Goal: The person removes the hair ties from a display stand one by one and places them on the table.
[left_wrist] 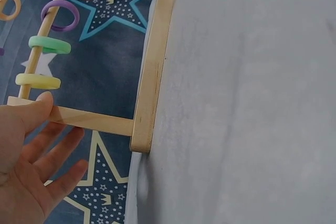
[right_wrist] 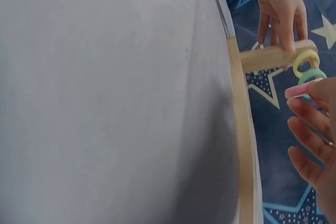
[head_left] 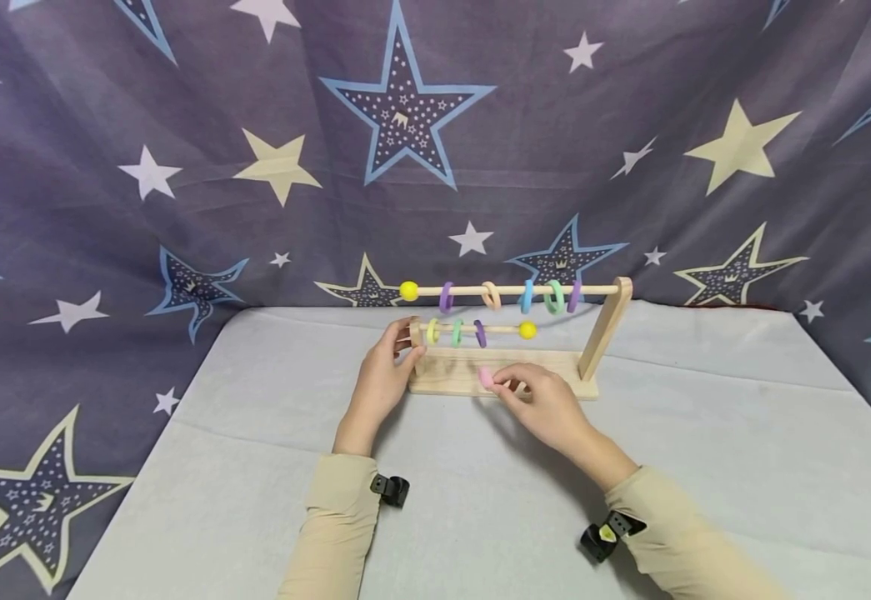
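A wooden rack (head_left: 506, 360) with two horizontal rods stands on the table. My left hand (head_left: 382, 375) holds the top of its short post (left_wrist: 94, 120), thumb on one side and fingers on the other. Between thumb and fingertips, my right hand (head_left: 543, 404) pinches a pink ring (head_left: 486, 377), which appears below the lower rod in the head view. That rod carries a yellow ring (left_wrist: 38, 81), a green ring (left_wrist: 50, 44) and a purple ring (head_left: 480, 333), with a yellow ball (head_left: 528, 330) at its free end.
Above and behind, the longer upper rod (head_left: 506, 290) bears several coloured rings and ends in a yellow ball (head_left: 408, 291) at left. A tall post (head_left: 605, 329) supports it at right. A star-patterned cloth (head_left: 435, 208) hangs behind the pale-covered table (head_left: 255, 392).
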Demonstrator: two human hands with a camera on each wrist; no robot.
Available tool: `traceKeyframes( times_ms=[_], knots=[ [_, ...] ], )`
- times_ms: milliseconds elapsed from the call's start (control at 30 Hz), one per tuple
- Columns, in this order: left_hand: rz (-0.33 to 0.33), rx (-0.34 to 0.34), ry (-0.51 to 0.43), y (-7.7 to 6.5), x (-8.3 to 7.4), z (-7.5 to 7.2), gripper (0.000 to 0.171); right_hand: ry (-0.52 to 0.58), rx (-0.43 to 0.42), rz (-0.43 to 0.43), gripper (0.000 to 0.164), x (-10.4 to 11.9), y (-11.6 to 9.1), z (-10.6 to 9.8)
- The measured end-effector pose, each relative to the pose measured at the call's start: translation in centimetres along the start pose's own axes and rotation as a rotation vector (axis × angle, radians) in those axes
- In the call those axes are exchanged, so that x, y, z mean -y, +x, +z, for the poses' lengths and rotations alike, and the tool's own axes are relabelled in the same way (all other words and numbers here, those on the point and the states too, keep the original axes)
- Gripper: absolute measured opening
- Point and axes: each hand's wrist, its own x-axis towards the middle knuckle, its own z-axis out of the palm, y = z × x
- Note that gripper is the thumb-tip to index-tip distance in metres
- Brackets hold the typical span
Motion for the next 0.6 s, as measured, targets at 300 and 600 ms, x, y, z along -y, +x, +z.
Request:
traceKeyframes(
  times_ms=[300, 600],
  knots=[
    [0.014, -0.01, -0.011, 0.0, 0.0, -0.1, 0.049, -0.024, 0.13, -0.024, 0.008, 1.8, 0.8, 1.8],
    [0.022, -0.012, -0.014, 0.0, 0.0, 0.0, 0.048, -0.086, 0.242, -0.057, 0.009, 2.7, 1.9, 3.1]
  ],
)
